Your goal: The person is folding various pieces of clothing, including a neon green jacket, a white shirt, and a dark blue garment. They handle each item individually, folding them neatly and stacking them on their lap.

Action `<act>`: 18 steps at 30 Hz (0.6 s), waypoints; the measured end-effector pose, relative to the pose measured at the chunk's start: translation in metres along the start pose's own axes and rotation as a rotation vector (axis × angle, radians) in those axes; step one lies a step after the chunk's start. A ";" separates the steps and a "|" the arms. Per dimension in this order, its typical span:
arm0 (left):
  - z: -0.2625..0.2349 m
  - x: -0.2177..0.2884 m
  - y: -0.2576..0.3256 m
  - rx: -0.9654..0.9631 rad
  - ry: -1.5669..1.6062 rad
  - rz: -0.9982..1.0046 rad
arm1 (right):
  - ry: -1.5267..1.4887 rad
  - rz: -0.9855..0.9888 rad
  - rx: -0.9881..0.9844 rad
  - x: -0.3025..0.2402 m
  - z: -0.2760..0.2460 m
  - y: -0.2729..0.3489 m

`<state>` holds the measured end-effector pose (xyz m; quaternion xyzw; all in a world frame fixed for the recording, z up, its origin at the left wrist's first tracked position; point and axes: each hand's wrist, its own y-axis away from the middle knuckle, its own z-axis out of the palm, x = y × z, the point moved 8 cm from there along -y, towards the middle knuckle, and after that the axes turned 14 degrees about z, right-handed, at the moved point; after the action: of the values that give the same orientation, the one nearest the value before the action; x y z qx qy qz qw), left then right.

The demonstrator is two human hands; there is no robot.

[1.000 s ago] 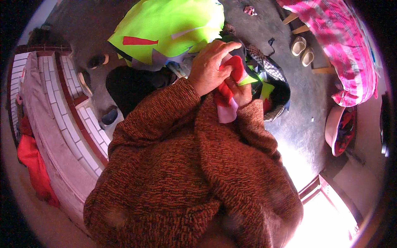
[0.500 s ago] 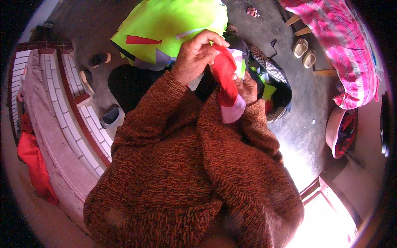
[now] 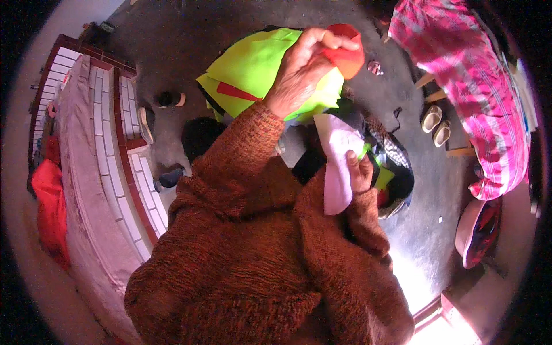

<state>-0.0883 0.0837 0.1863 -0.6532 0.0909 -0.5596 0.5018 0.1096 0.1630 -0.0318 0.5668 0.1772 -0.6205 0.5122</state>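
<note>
My left hand (image 3: 302, 69) is raised over the far side of my lap, its fingers closed on a red cloth piece (image 3: 349, 54) with a rounded edge. Below and to the right of it, my right hand (image 3: 361, 171) grips a long pale pink-white cloth piece (image 3: 338, 172), thumb on top. The two pieces are apart. Behind my left hand lies a large neon yellow-green cloth (image 3: 250, 66) with a narrow red strip (image 3: 237, 91) on it. A bit of bright green shows beside my right thumb; whether it belongs to the pale piece I cannot tell.
A dark heap of cloth with checked and neon scraps (image 3: 395, 154) lies right of my hand. Pale shoes (image 3: 435, 125) stand on the grey floor (image 3: 417, 184) near a pink plaid cloth (image 3: 454, 75). A pink basin (image 3: 467, 233) is at right, a white-tiled brick ledge (image 3: 106, 144) at left.
My left hand has moved up and away with the red piece, parting it from the pale piece. The right hand keeps hold of the pale piece. The whole view has shifted slightly.
</note>
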 end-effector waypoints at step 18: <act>-0.203 -0.090 0.009 0.323 0.202 -0.435 | -0.012 -0.028 -0.002 -0.005 0.004 0.000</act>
<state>-0.2834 0.0276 0.0954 -0.5099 -0.0920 -0.7235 0.4561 0.1067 0.1616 -0.0260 0.5598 0.1828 -0.6309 0.5051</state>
